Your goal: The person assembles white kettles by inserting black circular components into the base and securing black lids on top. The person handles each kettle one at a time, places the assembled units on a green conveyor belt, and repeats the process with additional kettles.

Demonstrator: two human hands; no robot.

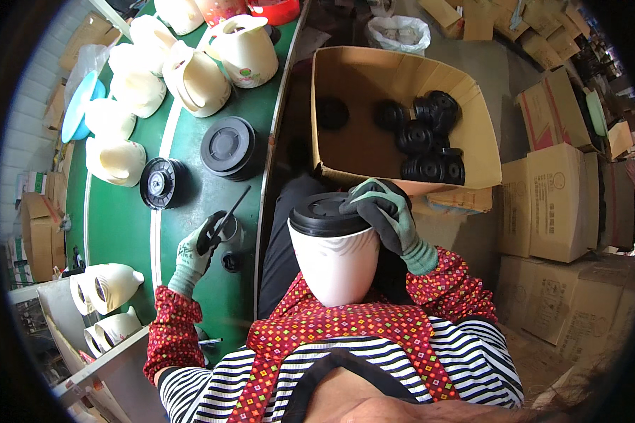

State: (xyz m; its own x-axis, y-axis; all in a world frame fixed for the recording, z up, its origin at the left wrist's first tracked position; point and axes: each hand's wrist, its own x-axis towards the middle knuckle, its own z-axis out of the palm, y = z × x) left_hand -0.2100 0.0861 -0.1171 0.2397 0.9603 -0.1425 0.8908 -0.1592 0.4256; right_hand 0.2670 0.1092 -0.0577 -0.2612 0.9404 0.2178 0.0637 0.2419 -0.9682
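Our right hand [386, 215] is holding the black lid [324, 210] by its right edge, its gloved fingers bending over the rim, while our left hand [202, 247] is gripping a thin dark rod [238, 204] above the green table [120, 218]. The white vessel [335, 268] is sitting in our lap, lid uppermost, narrowing toward its base. We are judging it to be light and fairly stiff, probably plastic, so a hard squeeze could be marking or flexing its wall. Its smooth side is likely offering little bite, and we are expecting the taper to slide through a loose grasp low down. We are favouring a hold around the broad upper wall, just under the lid. The lid is looking rigid, its rim giving fingertips an edge; the rod, slim and seemingly stiff, is suiting a pinch.
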